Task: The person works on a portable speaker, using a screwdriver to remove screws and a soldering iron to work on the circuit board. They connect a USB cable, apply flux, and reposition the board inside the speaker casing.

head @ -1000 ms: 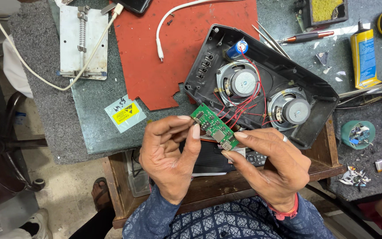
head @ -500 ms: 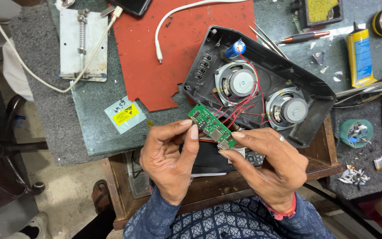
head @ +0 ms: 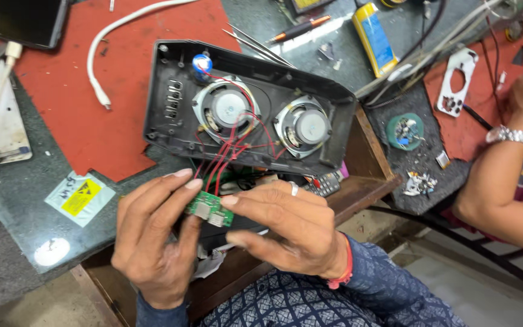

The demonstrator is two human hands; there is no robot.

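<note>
A small green circuit board [head: 209, 209] is pinched between my left hand [head: 152, 236] and my right hand [head: 286, 227], just above the bench's front edge. Red and black wires run from the board up into an open black speaker housing [head: 171, 91] lying face down on the bench. Two round speakers [head: 228, 108] sit inside it, and a blue capacitor [head: 201, 62] stands at its upper left. Most of the board is hidden under my fingers.
A red mat [head: 86, 127] with a white cable [head: 101, 54] lies to the left. Tweezers [head: 255, 43], a pen and a yellow-blue tube [head: 375, 37] sit behind the housing. Another person's arm with a wristwatch [head: 509, 136] works at the right. A yellow sticker [head: 81, 197] lies near the front left.
The view has swung and closed in. Both hands have brought the board lower and nearer the bench edge, with my fingers covering more of it. Another person's arm is in view at the right.
</note>
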